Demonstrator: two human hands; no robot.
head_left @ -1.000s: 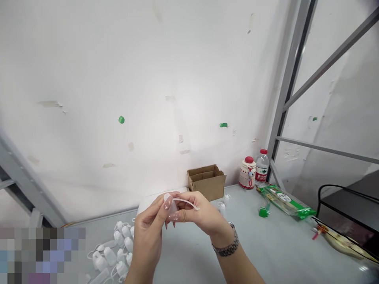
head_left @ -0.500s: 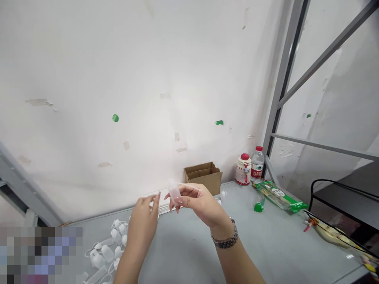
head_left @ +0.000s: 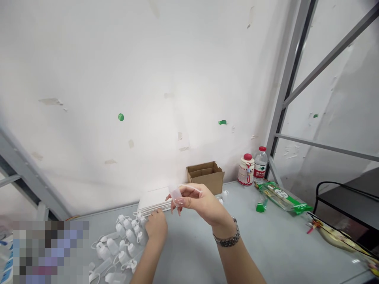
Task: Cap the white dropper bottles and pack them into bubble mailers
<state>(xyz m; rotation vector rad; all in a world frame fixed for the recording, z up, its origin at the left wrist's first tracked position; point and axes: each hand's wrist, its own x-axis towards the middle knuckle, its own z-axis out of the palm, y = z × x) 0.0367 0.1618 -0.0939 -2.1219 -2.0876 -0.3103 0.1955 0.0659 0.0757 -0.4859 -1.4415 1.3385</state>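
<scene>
My right hand (head_left: pixel 194 199) is raised above the table, its thumb and fingers closed around a small translucent plastic bottle (head_left: pixel 177 194) held tilted. A thin pale strap shows along the fingers. Lower and to the left, my left hand (head_left: pixel 156 225) is at the right edge of a pile of small white dropper bottles (head_left: pixel 130 236) with looped caps. Its fingertips are by the front edge of a stack of flat white cards or boxes (head_left: pixel 154 201). The left fingers look curled, but whether anything is between them is hidden.
An open cardboard box (head_left: pixel 207 179) stands against the wall, with a few white bottle pieces (head_left: pixel 225 194) beside it. Further right are a red-topped jar (head_left: pixel 246 170), a water bottle (head_left: pixel 260 165) and a green plastic packet (head_left: pixel 284 197). A metal frame (head_left: pixel 288 86) rises at the right.
My left hand has come down and away from the right hand, to the table beside the bottle pile. The right hand still holds the bottle at nearly the same place. The view has shifted slightly left.
</scene>
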